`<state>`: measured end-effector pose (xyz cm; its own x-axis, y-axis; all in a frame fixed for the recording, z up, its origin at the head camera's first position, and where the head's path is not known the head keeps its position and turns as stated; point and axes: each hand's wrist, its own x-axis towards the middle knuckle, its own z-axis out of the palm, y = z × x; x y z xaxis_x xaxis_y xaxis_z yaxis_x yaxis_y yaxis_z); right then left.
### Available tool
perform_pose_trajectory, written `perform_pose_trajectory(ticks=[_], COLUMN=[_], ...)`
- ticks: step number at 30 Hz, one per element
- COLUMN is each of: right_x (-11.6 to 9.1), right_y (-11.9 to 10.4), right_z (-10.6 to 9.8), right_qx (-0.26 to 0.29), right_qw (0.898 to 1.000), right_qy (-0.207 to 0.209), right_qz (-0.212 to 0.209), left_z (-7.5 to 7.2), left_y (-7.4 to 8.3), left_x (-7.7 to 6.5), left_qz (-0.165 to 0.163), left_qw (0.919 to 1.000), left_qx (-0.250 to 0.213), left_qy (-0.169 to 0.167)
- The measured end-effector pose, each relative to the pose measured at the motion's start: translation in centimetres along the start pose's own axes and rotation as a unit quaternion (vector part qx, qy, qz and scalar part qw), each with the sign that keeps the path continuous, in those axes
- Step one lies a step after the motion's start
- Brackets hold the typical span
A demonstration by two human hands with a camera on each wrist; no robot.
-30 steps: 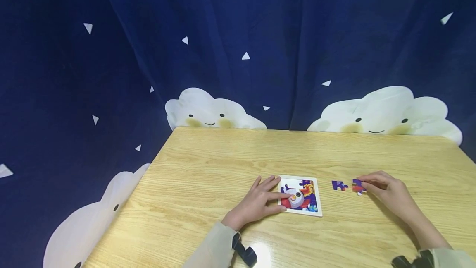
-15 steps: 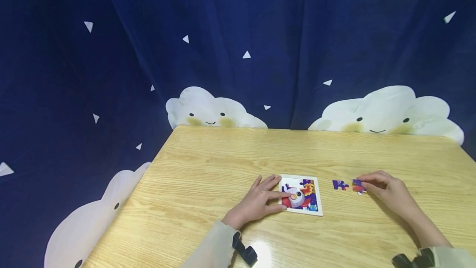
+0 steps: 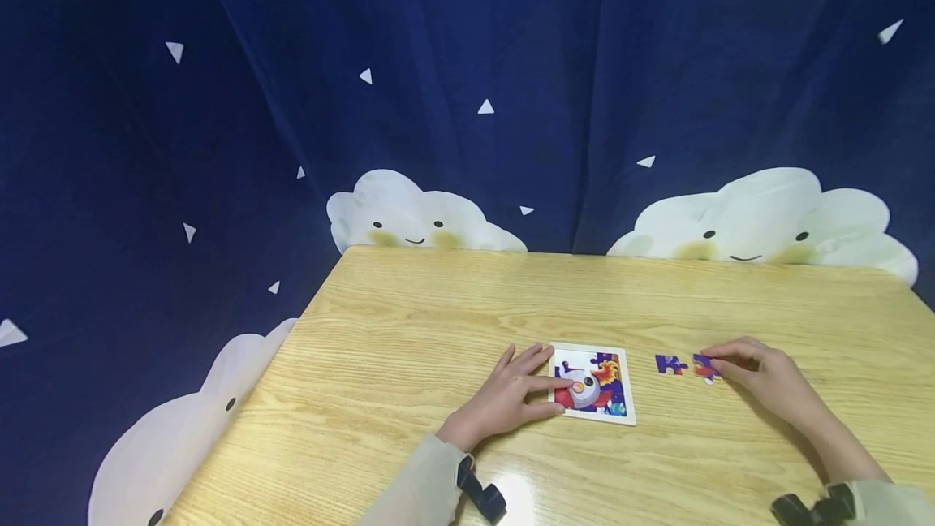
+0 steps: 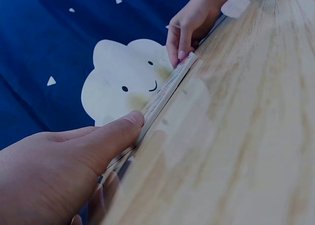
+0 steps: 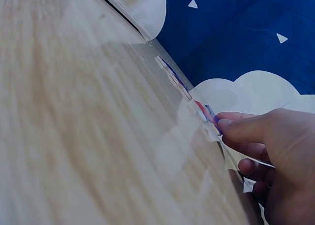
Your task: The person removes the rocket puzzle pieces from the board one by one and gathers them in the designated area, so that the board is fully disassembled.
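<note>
A shallow white-framed jigsaw puzzle [image 3: 612, 384] with a grey-and-red cartoon figure lies on the table, its upper left part showing white. My left hand [image 3: 498, 396] rests at its left side with fingers spread, the index finger reaching over the picture. In the left wrist view the left thumb [image 4: 120, 134] lies along the frame's edge. To the right, my right hand [image 3: 767, 380] pinches a purple-and-red puzzle piece [image 3: 703, 367] at its right end between thumb and fingers. A second puzzle piece [image 3: 668, 364] lies just left of the held one, between it and the frame.
The light wooden table [image 3: 438, 307] runs back to a dark blue curtain [image 3: 438, 63] printed with white triangles and smiling clouds. Black straps [image 3: 482, 493] circle both wrists over pale sleeves [image 3: 420, 485].
The held piece sits slightly closer to the loose piece on its left. The head view has shifted a little; the left hand keeps its place on the frame.
</note>
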<state>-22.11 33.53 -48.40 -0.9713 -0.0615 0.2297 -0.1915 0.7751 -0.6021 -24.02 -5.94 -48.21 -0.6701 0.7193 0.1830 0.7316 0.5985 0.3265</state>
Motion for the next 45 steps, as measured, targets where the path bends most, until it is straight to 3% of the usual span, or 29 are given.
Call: perform_pose_trajectory(ticks=[15, 24, 34, 45], right_x=[-0.1, 0.3, 1.0, 1.9], right_y=[-0.5, -2.4, -5.1, -6.7], right_z=[-0.3, 1.0, 3.0, 5.3], right_qx=[0.008, 0.023, 0.036, 0.051], right_qw=[1.000, 0.997, 0.997, 0.993], right_qy=[0.017, 0.052, 0.035, 0.037], right_qz=[0.016, -0.046, -0.055, -0.100], left_z=[-0.1, -0.1, 0.0, 0.0], left_y=[0.1, 0.1, 0.1, 0.1], left_x=[0.0, 0.0, 0.0, 0.1], left_qz=[-0.003, -0.008, -0.009, -0.007], left_qw=[1.0000, 1.0000, 1.0000, 1.0000], left_qx=[-0.007, -0.002, -0.004, 0.005], left_qy=[-0.002, -0.001, -0.001, 0.002])
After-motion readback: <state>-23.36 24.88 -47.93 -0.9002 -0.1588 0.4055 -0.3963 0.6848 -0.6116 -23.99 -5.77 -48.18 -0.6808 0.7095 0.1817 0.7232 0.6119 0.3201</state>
